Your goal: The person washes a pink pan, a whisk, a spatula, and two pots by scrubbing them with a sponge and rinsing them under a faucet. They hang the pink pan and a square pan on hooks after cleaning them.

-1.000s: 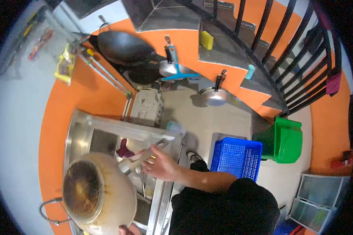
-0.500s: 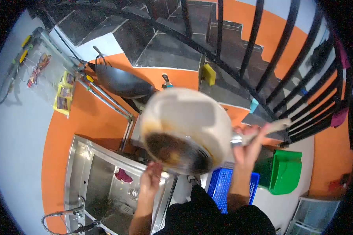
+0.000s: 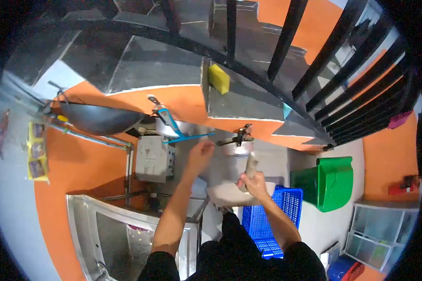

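My right hand (image 3: pixel 254 184) is closed around the beige handle of a pan (image 3: pixel 237 195), held out low in front of my body. The pan's pale outer side faces me, and motion blurs its far part. My left hand (image 3: pixel 202 151) is raised off the pan to the left, blurred, its fingers bent. Just beyond it hangs a blue T-shaped tool (image 3: pixel 170 122) on the orange stair wall. To the right of that tool, a small metal pot (image 3: pixel 238 149) with a black handle hangs beyond the pan.
A dark wok (image 3: pixel 101 119) hangs at left, above a steel sink (image 3: pixel 86 220). Blue baskets (image 3: pixel 290 206) and a green bin (image 3: pixel 335 185) stand right. A yellow sponge (image 3: pixel 219 78) rests on the stairs, behind black railings (image 3: pixel 286 37). A white box (image 3: pixel 152 159) sits below the wall.
The pan has swung down and away from my face, turning its burnt underside out of view. My left hand has moved up and forward toward the wall. My view has shifted right.
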`<state>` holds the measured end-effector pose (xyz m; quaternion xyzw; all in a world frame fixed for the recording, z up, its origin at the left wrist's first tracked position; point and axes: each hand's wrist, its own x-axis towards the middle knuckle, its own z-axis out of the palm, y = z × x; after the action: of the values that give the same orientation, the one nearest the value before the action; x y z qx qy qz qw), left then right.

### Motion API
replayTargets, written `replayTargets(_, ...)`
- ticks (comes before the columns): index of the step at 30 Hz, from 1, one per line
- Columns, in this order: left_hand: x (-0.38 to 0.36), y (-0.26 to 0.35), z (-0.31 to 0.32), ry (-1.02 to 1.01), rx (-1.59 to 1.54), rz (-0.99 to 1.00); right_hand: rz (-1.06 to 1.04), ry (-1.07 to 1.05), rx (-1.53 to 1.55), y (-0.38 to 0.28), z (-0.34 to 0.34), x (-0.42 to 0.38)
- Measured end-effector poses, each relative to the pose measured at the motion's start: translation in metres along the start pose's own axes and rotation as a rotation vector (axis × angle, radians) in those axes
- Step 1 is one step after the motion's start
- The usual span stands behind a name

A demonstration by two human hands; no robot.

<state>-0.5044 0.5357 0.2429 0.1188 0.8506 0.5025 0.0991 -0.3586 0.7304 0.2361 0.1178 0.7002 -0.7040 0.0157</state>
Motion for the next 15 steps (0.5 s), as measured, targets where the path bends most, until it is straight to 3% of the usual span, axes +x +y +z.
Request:
replayTargets(4,0.017,-0.035,0.07,-0.156,-0.014,0.067,0.085,0.147,-0.043,0.059,-0.001,0.032)
replayTargets(6,0.026,-0.031,0.101,-0.072,0.23,-0.033,0.028,0.169,-0.101,0.088,-0.007,0.038)
replayTargets(7,0.03,-0.035,0.118,-0.078,0.212,-0.028,-0.026,0.18,-0.147,0.103,-0.01,0.036)
replayTargets(9,0.045,-0.055,0.158,0.175,0.125,-0.002,-0.02,0.238,-0.267,0.118,-0.012,0.035)
replayTargets(11,0.055,-0.069,0.183,0.2,0.137,0.019,0.058,0.239,-0.236,0.123,-0.018,0.032)
replayTargets(13,0.061,-0.074,0.189,0.247,0.383,0.055,0.042,0.247,-0.291,0.129,-0.028,0.032)
replayTargets(15,0.064,-0.071,0.19,0.261,0.335,0.093,0.046,0.251,-0.331,0.138,-0.036,0.032)
